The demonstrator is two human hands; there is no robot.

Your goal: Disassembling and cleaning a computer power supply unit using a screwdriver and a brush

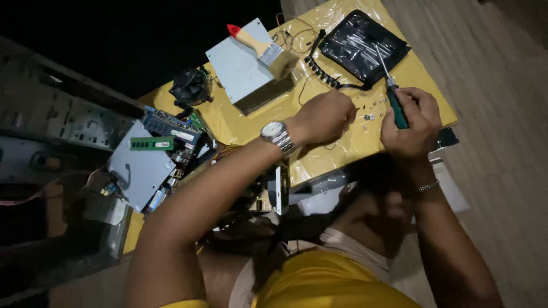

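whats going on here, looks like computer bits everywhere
A person is bent over a yellow-covered table strewn with computer parts. The right hand grips a green-handled screwdriver, tip pointing up and away. The left hand, with a wristwatch, is closed over small screws lying on the cover. A paintbrush rests on a grey metal box, with a black tool pouch beside it and a circuit board at the left.

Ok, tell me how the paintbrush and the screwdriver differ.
The paintbrush lies unheld on the grey metal box; the screwdriver is gripped in the right hand. The paintbrush has a pale wooden handle with a red tip and broad bristles; the screwdriver has a green handle and thin metal shaft. Both are hand tools above the yellow sheet.
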